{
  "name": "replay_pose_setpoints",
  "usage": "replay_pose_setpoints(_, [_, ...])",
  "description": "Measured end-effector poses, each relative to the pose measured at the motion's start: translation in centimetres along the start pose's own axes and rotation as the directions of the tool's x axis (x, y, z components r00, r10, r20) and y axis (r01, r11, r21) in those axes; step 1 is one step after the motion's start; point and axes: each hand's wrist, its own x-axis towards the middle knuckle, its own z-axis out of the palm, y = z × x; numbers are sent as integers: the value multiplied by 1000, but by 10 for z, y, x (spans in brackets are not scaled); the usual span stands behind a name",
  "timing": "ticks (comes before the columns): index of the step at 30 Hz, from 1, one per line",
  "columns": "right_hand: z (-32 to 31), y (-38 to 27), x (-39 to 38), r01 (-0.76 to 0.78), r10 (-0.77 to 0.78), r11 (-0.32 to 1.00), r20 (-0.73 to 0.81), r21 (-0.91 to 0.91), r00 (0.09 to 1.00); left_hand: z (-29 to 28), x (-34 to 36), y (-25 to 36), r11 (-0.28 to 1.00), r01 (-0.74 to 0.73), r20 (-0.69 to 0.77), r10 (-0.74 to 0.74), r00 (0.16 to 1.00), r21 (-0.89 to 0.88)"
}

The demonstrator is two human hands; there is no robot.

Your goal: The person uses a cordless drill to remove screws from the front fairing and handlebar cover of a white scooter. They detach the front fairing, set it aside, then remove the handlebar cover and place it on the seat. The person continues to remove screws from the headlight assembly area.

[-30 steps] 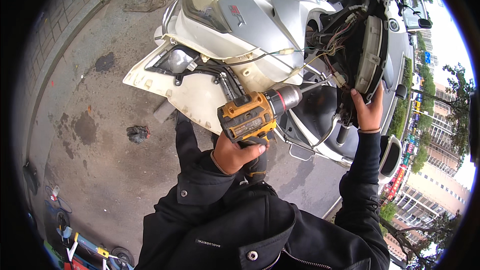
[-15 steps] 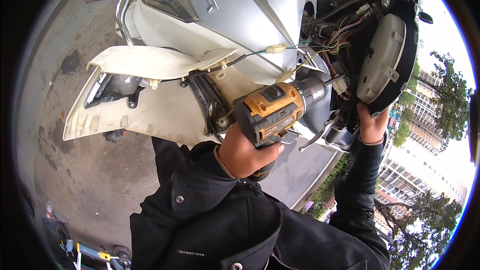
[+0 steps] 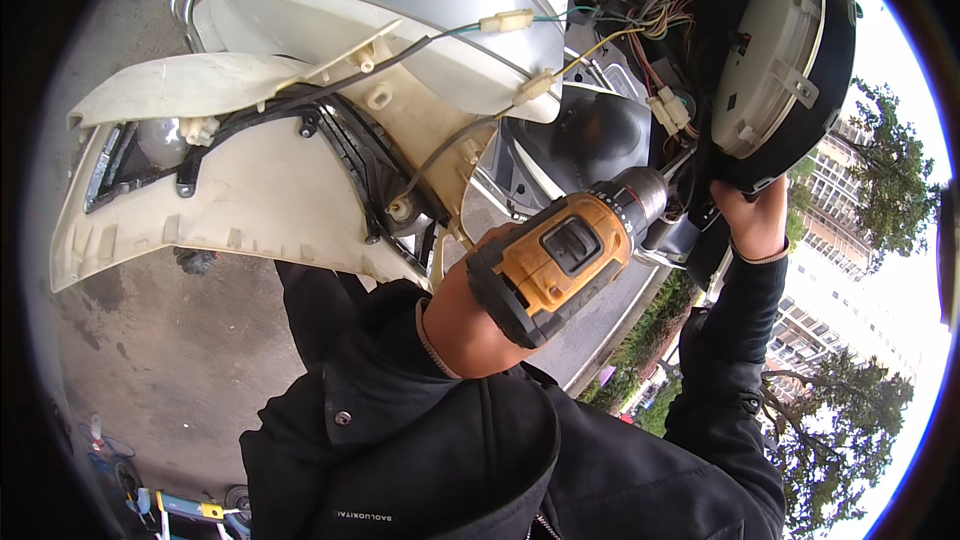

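Observation:
My left hand [image 3: 470, 325] is closed around the grip of an orange-and-black cordless drill [image 3: 560, 255]; the drill hides most of its fingers. A bit in the chuck points up and right, its tip close to the underside of a black-rimmed scooter instrument cluster [image 3: 775, 65]. Pale wire connectors [image 3: 668, 112] hang beside the tip; what the tip touches is not clear. My right hand [image 3: 752, 218] grips the cluster's lower edge, its fingers partly hidden. To the left of the drill hangs a detached cream panel [image 3: 270, 205] carrying a lamp, still linked by cables.
The silver scooter body [image 3: 420, 0] fills the top. A bundle of coloured wires [image 3: 665, 15] runs to the cluster. Inline connectors [image 3: 507, 20] on cables cross above the panel. Stained pavement [image 3: 200, 360] lies left; buildings [image 3: 840, 290] and trees appear right.
The drill has turned so its top faces me, and its bit sits lower beside the cluster's rim. The scooter and panel have shifted left and slightly upward in view. My right hand stays at the cluster.

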Motion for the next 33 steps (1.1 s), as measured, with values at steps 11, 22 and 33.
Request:
replay_pose_setpoints(11, [14,-1,3,171,-159,964,-70,205,985,0,-12,2,916,280,-61,-309,949,-287])
replay_pose_setpoints(22, [13,3,5,109,-76,952,-123,286,989,8,-36,-4,995,58,-115,-67,991,-79])
replay_pose_setpoints(33, [22,-9,3,122,-74,911,-133,395,988,14,-45,1,940,156,17,-158,987,-302])
